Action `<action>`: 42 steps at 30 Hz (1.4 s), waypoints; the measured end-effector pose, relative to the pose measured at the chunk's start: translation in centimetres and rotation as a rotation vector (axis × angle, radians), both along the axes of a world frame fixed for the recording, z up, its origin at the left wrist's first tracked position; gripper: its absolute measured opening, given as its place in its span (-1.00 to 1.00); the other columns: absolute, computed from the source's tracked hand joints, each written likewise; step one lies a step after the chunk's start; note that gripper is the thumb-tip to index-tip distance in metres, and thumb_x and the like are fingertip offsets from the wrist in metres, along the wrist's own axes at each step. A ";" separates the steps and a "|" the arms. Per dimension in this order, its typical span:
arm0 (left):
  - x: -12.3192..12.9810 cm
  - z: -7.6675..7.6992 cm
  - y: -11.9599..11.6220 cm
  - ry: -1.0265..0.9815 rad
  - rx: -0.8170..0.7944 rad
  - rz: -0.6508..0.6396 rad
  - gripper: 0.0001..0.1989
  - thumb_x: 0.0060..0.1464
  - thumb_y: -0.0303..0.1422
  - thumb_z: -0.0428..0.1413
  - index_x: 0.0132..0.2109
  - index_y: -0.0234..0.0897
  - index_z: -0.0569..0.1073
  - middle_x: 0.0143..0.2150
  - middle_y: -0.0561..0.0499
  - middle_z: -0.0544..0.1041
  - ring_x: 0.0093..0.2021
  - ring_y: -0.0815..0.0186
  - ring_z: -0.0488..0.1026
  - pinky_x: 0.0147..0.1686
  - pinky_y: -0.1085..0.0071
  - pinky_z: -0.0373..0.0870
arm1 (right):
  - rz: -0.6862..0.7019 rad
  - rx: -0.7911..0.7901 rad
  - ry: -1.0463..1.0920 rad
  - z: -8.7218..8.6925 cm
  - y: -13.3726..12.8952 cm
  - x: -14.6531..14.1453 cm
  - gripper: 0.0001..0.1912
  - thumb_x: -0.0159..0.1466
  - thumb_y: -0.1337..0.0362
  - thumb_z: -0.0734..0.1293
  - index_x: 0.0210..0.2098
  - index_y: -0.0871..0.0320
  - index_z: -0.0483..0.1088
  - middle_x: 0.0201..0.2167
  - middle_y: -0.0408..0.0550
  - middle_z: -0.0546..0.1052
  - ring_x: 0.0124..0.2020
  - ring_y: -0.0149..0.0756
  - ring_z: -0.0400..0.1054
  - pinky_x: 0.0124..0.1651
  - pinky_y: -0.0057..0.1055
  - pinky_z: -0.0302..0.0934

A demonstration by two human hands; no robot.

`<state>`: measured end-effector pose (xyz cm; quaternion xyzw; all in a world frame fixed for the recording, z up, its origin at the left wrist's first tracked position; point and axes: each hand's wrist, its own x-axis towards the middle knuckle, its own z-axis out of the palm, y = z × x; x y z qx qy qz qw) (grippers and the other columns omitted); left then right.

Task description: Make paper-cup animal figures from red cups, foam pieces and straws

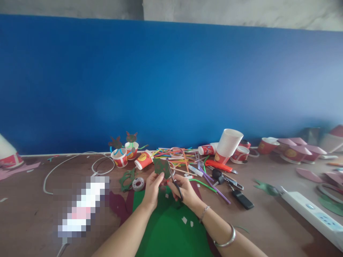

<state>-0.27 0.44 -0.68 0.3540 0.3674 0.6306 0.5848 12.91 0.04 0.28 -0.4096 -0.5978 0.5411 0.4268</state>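
Note:
In my left hand (151, 191) is a small dark green piece of paper (161, 167), pinched between thumb and fingers. My right hand (184, 191) grips a pair of scissors (177, 188) with dark handles, their blades pointing up along the paper's right edge. Whether the blades are parted is hard to make out. Beneath both hands lies a large green sheet (171, 232) with small pale scraps on it. A roll of tape (138, 184) and a cut-out green paper shape (127, 179) sit left of my left hand.
Behind my hands spread colourful sticks (171, 153), paper cups (144, 159) and a tall cup stack (227, 146). To the right are an orange utility knife (219, 166), keys (218, 175) and a white power strip (313, 214). A pixelated bright object (83, 208) with a cable lies left.

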 end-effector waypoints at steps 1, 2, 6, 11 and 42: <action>0.0 0.0 0.0 -0.001 0.003 0.000 -0.75 -0.12 -0.24 0.23 -0.34 -0.35 0.47 -0.56 0.10 0.43 -0.57 0.48 0.31 -0.57 0.57 0.23 | 0.000 -0.008 -0.002 0.0 0.0 0.0 -0.71 0.07 0.11 0.39 -0.44 0.19 0.30 -0.82 -0.31 0.27 -0.81 -0.54 0.11 -0.76 -0.64 -0.03; 0.0 -0.1 0.1 0.000 0.006 -0.007 -0.75 -0.12 -0.24 0.23 -0.33 -0.35 0.47 -0.55 0.09 0.44 -0.57 0.47 0.32 -0.55 0.56 0.25 | 0.000 -0.017 -0.002 0.0 0.0 0.0 -0.71 0.06 0.10 0.39 -0.45 0.19 0.30 -0.82 -0.31 0.27 -0.81 -0.54 0.11 -0.76 -0.64 -0.03; -0.1 -0.1 0.1 0.029 0.022 -0.051 -0.76 -0.10 -0.24 0.22 -0.34 -0.35 0.47 -0.47 0.03 0.51 -0.51 0.43 0.38 -0.47 0.52 0.30 | -0.007 -0.037 0.019 0.1 0.0 0.0 -0.69 0.04 0.08 0.41 -0.43 0.18 0.29 -0.80 -0.30 0.30 -0.79 -0.52 0.14 -0.74 -0.62 0.03; -0.1 0.1 -0.1 0.054 0.030 -0.064 -0.78 -0.06 -0.26 0.20 -0.31 -0.34 0.47 -0.41 0.02 0.53 -0.49 0.43 0.39 -0.42 0.50 0.32 | -0.014 -0.037 0.021 0.1 0.0 0.0 -0.68 0.05 0.07 0.40 -0.45 0.17 0.27 -0.80 -0.30 0.30 -0.80 -0.53 0.12 -0.75 -0.63 0.00; -0.4 -0.6 0.3 0.096 0.013 0.103 -0.65 -0.11 -0.16 0.20 -0.52 -0.28 0.23 -0.64 0.20 0.24 -0.62 0.51 0.20 -0.63 0.60 0.13 | -0.017 -0.028 -0.002 0.3 0.0 -0.1 -0.70 0.06 0.09 0.38 -0.48 0.18 0.28 -0.82 -0.31 0.27 -0.83 -0.55 0.08 -0.77 -0.63 -0.06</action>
